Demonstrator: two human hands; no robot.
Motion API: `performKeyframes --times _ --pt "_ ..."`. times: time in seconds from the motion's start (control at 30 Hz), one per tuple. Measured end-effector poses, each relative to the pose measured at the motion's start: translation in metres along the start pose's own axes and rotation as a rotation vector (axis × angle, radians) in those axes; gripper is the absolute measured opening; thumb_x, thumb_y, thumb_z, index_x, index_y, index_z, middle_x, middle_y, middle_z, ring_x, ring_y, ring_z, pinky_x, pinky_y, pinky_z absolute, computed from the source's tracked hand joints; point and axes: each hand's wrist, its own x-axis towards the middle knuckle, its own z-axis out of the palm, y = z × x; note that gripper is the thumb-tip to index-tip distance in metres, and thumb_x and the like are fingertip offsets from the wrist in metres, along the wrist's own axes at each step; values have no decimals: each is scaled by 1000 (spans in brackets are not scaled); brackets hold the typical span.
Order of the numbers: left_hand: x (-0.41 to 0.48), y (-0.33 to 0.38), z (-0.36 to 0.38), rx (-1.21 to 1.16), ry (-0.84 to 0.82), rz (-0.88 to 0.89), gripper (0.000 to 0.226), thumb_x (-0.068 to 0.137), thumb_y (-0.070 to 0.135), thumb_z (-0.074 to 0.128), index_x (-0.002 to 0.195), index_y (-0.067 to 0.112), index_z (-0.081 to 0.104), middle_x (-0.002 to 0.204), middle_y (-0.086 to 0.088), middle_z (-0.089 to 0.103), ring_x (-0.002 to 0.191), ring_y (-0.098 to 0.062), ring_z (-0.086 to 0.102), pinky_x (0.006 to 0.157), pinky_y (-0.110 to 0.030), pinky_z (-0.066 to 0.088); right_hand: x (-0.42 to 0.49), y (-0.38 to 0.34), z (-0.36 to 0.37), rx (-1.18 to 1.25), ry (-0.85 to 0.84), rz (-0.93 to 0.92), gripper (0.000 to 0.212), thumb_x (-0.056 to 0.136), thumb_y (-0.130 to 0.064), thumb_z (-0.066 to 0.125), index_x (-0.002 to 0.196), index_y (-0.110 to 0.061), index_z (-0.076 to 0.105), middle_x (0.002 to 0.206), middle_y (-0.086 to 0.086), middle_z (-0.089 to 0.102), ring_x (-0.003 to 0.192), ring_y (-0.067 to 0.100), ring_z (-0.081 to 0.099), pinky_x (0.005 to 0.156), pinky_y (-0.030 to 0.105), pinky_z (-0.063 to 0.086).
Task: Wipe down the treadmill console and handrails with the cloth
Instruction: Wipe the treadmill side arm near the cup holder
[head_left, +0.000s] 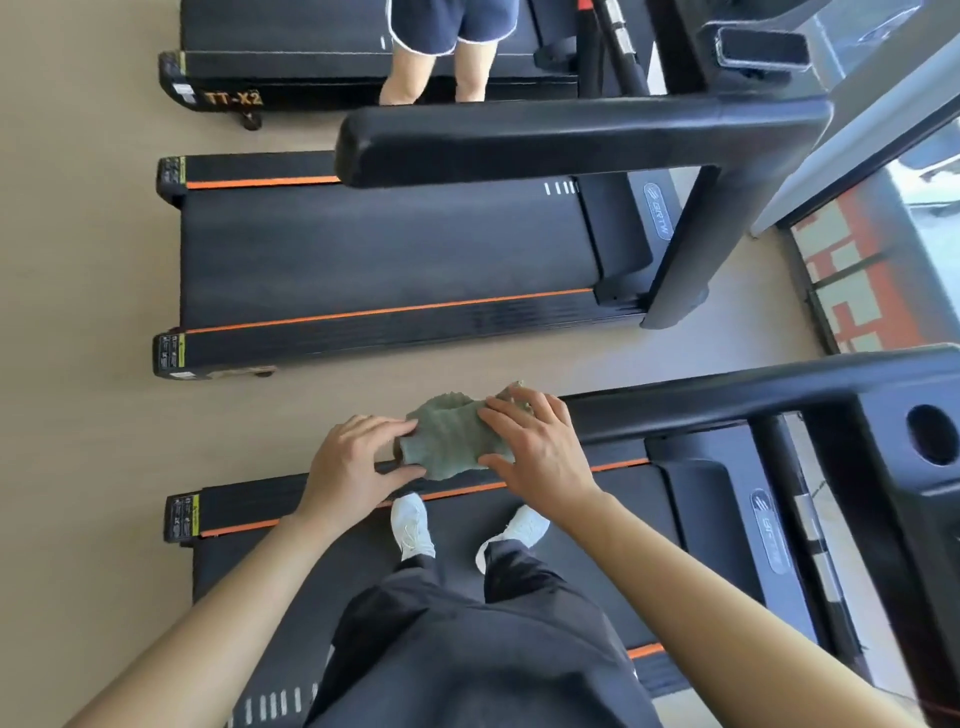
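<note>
A person stands on a treadmill belt (597, 561) in white shoes (413, 525) and dark trousers. Both hands are on a green cloth (447, 434). The cloth is wrapped over the end of the black handrail (675, 410), which runs off to the right toward the console (914, 441). The left hand (356, 462) pinches the left end of the cloth with its thumb and fingers. The right hand (535, 449) lies on top of the cloth's right side, fingers spread and curled over it. Farther away sits a second treadmill (389, 254) with orange stripes. On a third one, far off, someone's bare legs (436, 73) show.
</note>
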Motion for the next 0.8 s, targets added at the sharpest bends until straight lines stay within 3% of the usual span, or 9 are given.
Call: performKeyframes --times 0.07,0.17,0.3,0.4,0.57,0.67,0.8 --pt "-9 -15 -4 -47 -53 -38 54 66 39 93 115 22 76 113 15 72 100 -11 64 89 -40 53 3 -14 9 19 -6 -14 63 63 -34 89 120 -16 68 127 -2 68 119 25 51 98 42 41" --pt "-21 -26 -9 -140 -52 -95 52 71 48 83 117 24 74 119 24 65 110 -2 60 99 -28 46 8 -30 15 50 -36 -7 61 67 -35 85 123 -18 68 129 -5 67 116 22 50 95 43 42" --pt "-28 -16 -10 -299 30 -147 57 77 44 69 128 18 69 128 15 65 120 -2 58 104 -16 40 18 -45 18 44 -70 -10 55 69 -36 80 120 -20 69 128 -6 68 113 24 57 94 45 42" --pt "-25 -5 1 -431 -3 -177 56 84 39 67 135 17 64 135 10 64 126 -2 57 109 -20 41 24 -53 21 36 -122 -42 57 67 -32 83 120 -17 70 125 -2 69 111 27 61 96 43 47" --pt "-29 -1 24 -711 -72 -397 53 95 8 60 144 25 55 138 12 62 123 -6 61 106 -30 48 33 -60 26 -19 -186 -54 58 62 -31 87 115 -14 71 117 1 69 104 27 64 93 39 50" --pt "-25 1 25 -829 -62 -498 55 89 16 53 143 22 57 136 10 64 123 -4 61 108 -30 47 42 -65 29 -53 -234 -67 54 64 -31 83 113 -13 71 112 2 70 97 28 64 91 39 50" --pt "-19 2 24 -845 -62 -514 52 86 20 52 138 16 61 129 4 69 121 -9 62 106 -31 48 46 -65 26 -52 -287 -72 58 72 -41 80 122 -14 67 114 2 70 103 29 64 97 40 45"
